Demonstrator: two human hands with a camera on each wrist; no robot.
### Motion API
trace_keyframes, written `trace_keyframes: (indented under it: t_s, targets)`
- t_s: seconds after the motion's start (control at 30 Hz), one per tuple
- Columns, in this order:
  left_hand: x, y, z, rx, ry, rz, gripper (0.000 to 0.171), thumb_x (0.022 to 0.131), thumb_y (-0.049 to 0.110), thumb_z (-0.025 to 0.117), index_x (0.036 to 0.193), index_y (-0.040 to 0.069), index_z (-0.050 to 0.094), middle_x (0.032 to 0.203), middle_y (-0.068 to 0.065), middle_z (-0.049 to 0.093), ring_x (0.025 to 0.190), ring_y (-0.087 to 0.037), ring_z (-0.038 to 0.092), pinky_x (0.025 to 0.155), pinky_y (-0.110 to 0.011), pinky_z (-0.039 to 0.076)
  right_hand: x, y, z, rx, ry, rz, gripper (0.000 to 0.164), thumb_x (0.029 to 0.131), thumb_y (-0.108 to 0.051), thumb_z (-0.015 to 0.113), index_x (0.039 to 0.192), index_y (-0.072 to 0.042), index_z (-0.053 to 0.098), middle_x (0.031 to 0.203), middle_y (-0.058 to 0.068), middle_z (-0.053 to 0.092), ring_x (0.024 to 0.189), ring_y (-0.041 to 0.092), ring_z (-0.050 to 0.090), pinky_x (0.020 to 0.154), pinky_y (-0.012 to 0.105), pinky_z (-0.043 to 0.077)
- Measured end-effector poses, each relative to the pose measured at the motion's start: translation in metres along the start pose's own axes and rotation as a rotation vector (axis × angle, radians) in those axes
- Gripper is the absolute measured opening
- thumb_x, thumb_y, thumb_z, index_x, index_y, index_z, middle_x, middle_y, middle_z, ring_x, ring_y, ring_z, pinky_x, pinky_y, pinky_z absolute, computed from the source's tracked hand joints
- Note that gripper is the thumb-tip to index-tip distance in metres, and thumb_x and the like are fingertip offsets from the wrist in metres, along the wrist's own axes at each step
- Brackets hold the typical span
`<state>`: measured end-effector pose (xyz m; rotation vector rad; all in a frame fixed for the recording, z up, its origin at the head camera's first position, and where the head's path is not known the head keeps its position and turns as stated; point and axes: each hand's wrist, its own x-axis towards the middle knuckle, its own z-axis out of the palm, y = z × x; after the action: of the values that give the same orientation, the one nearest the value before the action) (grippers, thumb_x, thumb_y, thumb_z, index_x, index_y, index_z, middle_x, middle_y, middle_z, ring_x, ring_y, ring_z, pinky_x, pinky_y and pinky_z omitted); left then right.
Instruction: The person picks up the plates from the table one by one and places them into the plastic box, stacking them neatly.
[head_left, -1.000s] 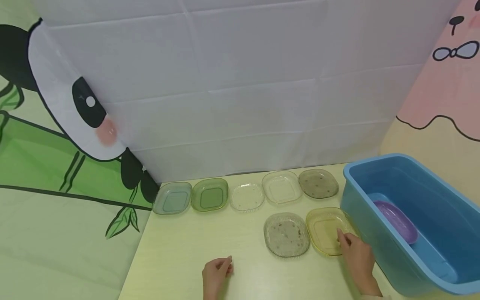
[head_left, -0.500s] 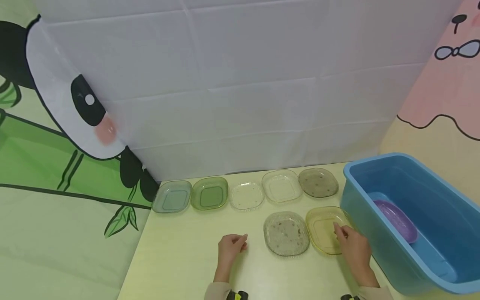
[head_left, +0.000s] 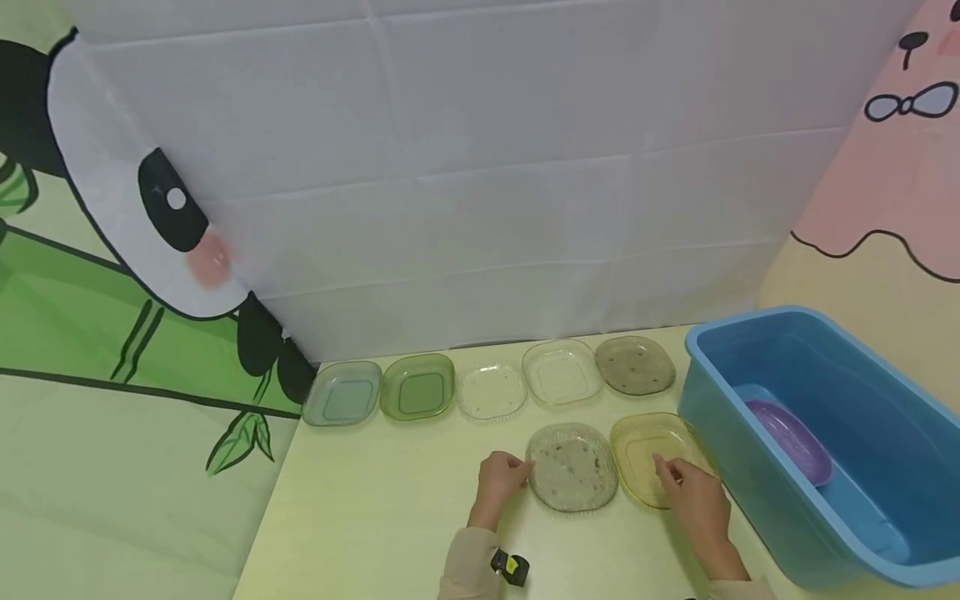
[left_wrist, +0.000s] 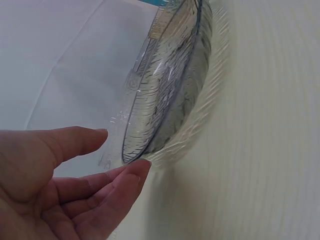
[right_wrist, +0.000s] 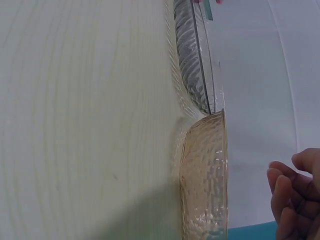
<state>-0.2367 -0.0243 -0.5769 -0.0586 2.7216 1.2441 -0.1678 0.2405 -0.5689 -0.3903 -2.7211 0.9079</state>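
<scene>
At the left rim of a see-through grey dish, my left hand has its fingertips right against the edge. The left wrist view shows the left thumb raised apart from the other fingers, with the dish rim at the fingertips. A clear ribbed edge shows below the grey one, like a second dish under it. My right hand hangs over the right side of a yellow see-through dish, fingers loosely bent and holding nothing. In the right wrist view it is above that dish's rim.
Behind stands a row of dishes: a bluish one, a green one, two clear ones, and a brownish-grey one. A deep blue tub stands at the right, holding a purple dish. A white cloth hangs behind the table.
My left hand has moved forward and right from the table's front to the grey dish's rim. The right hand has shifted slightly left over the yellow dish. The dishes have stayed in place.
</scene>
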Motion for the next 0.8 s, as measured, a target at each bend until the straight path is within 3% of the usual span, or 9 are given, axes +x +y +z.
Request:
trace_keyframes:
  t_s: [0.3, 0.8]
  targets:
    - [-0.003, -0.005, 0.011, -0.030, 0.012, -0.003, 0.018, 0.081, 0.015, 0.067, 0.071, 0.000, 0.071, 0.057, -0.006, 0.064, 0.054, -0.010, 0.051, 0.052, -0.022, 0.043, -0.003, 0.004, -0.002, 0.005, 0.071, -0.002, 0.033, 0.092, -0.037, 0.053, 0.077, -0.012, 0.069, 0.069, 0.003, 0.068, 0.053, 0.014, 0.056, 0.044, 0.028, 0.036]
    - [-0.003, -0.014, 0.018, -0.115, 0.052, 0.045, 0.011, 0.079, 0.006, 0.066, 0.072, -0.001, 0.071, 0.057, -0.007, 0.065, 0.048, -0.008, 0.055, 0.049, -0.021, 0.045, -0.005, 0.007, 0.000, 0.004, 0.111, 0.044, 0.039, 0.093, -0.038, 0.049, 0.072, -0.011, 0.068, 0.050, -0.002, 0.054, 0.042, 0.011, 0.037, 0.040, 0.027, 0.028]
